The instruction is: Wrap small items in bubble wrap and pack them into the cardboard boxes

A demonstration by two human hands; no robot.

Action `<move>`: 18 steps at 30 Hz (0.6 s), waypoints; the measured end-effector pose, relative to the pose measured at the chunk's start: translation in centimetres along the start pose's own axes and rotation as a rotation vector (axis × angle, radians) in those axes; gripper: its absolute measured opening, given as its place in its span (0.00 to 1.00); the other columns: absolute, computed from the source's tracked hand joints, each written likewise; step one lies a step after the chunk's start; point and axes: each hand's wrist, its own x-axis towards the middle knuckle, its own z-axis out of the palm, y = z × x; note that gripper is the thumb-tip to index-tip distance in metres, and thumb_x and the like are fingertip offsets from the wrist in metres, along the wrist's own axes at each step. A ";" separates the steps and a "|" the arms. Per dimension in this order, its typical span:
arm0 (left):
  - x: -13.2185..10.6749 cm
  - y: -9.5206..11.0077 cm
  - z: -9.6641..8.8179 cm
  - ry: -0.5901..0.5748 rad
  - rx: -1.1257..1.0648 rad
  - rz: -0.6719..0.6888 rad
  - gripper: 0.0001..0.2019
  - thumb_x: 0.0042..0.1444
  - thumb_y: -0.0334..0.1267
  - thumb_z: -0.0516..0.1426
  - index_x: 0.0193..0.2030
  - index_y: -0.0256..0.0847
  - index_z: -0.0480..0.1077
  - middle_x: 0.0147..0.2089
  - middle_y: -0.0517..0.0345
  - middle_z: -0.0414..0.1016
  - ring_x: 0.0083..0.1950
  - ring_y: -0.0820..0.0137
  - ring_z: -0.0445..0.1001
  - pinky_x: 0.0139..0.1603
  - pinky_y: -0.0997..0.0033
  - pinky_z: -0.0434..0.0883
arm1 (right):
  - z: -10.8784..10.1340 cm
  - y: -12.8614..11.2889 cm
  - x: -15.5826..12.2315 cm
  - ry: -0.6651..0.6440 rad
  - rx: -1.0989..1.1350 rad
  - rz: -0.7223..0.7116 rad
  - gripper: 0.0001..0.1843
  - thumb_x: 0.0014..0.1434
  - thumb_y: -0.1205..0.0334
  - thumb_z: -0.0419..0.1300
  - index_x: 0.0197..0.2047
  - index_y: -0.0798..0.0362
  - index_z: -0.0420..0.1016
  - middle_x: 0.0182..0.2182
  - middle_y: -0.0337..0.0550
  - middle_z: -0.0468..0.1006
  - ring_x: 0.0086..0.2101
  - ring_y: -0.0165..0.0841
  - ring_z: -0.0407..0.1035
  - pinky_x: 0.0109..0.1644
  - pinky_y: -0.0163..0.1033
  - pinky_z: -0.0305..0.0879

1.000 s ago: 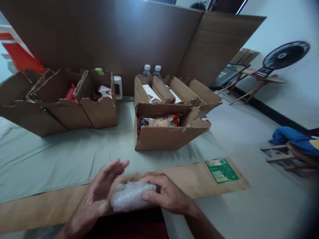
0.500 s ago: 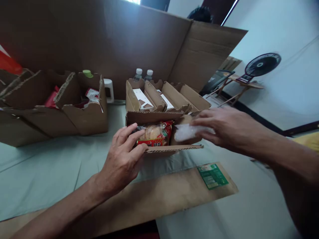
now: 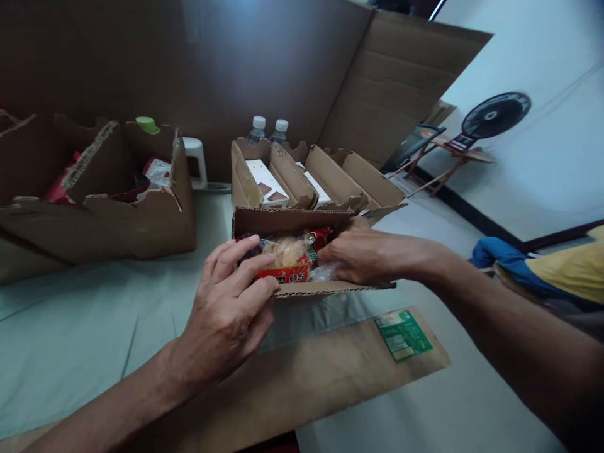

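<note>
A narrow open-topped cardboard box stands in front of me on the green cloth. My left hand grips its front left part, fingers bent over into it and thumb at the front edge. In the box lies a red and clear snack packet with round pale crackers showing, close to my left fingertips. My right hand reaches into the right end of the box, its fingers bent and partly hidden. Beneath it a crumpled translucent plastic packet shows, pressed beside the snack packet.
Behind stand cardboard dividers with white cartons and two capped bottles. At left are cardboard bins and a white handled container. A cardboard strip lies along the front. Right: a fan and a person in yellow.
My right hand has moved down and left into the box with the translucent packet, which was above the box's right end. My left hand keeps its hold. The view has shifted slightly.
</note>
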 end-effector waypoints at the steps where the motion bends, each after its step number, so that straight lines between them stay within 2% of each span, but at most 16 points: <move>1: 0.0 0.0 0.0 -0.007 -0.004 -0.003 0.09 0.59 0.24 0.58 0.43 0.39 0.73 0.56 0.48 0.80 0.69 0.47 0.65 0.68 0.36 0.64 | 0.2 -0.1 0.5 -0.005 -0.010 -0.004 0.16 0.56 0.71 0.59 0.45 0.51 0.83 0.35 0.46 0.84 0.35 0.40 0.77 0.37 0.40 0.62; 3: 0.0 0.1 -0.1 -0.019 -0.010 -0.002 0.09 0.59 0.24 0.58 0.44 0.39 0.73 0.54 0.48 0.81 0.70 0.47 0.65 0.69 0.36 0.63 | 0.4 -0.4 1.5 -0.014 -0.028 -0.011 0.17 0.56 0.72 0.60 0.46 0.50 0.83 0.34 0.47 0.84 0.35 0.41 0.77 0.36 0.40 0.62; 6: 0.0 0.1 -0.2 -0.029 -0.010 -0.006 0.09 0.59 0.24 0.58 0.44 0.39 0.74 0.53 0.48 0.82 0.70 0.47 0.65 0.69 0.36 0.63 | -0.1 -0.8 2.1 -0.087 -0.048 -0.003 0.11 0.54 0.72 0.62 0.37 0.53 0.84 0.28 0.48 0.82 0.29 0.40 0.75 0.33 0.41 0.62; 8: 0.0 0.1 -0.2 -0.033 -0.011 -0.012 0.09 0.60 0.24 0.58 0.44 0.40 0.74 0.53 0.49 0.82 0.70 0.47 0.64 0.69 0.36 0.63 | -0.5 -1.1 2.2 -0.090 -0.081 0.010 0.11 0.52 0.74 0.62 0.34 0.53 0.84 0.27 0.48 0.83 0.28 0.40 0.75 0.33 0.42 0.63; 11: 0.1 0.1 -0.2 -0.038 -0.015 -0.013 0.09 0.60 0.25 0.57 0.44 0.40 0.73 0.51 0.50 0.82 0.70 0.48 0.65 0.69 0.37 0.63 | -0.5 -1.5 2.5 -0.068 -0.122 0.010 0.13 0.52 0.74 0.61 0.38 0.53 0.85 0.32 0.50 0.85 0.32 0.42 0.77 0.34 0.41 0.64; 15: 0.3 0.2 -0.2 -0.035 -0.019 -0.018 0.09 0.59 0.24 0.57 0.44 0.39 0.73 0.49 0.50 0.83 0.68 0.48 0.66 0.69 0.37 0.64 | 0.5 -1.4 3.4 -0.090 -0.080 -0.051 0.11 0.55 0.69 0.63 0.40 0.56 0.86 0.35 0.53 0.86 0.35 0.40 0.78 0.34 0.39 0.62; 18: 0.3 0.2 -0.1 -0.023 -0.009 -0.019 0.08 0.60 0.24 0.57 0.43 0.40 0.73 0.48 0.50 0.83 0.68 0.48 0.67 0.68 0.37 0.65 | 0.8 -0.6 3.3 -0.127 -0.007 -0.097 0.17 0.55 0.68 0.63 0.48 0.52 0.86 0.36 0.48 0.86 0.36 0.40 0.77 0.34 0.38 0.60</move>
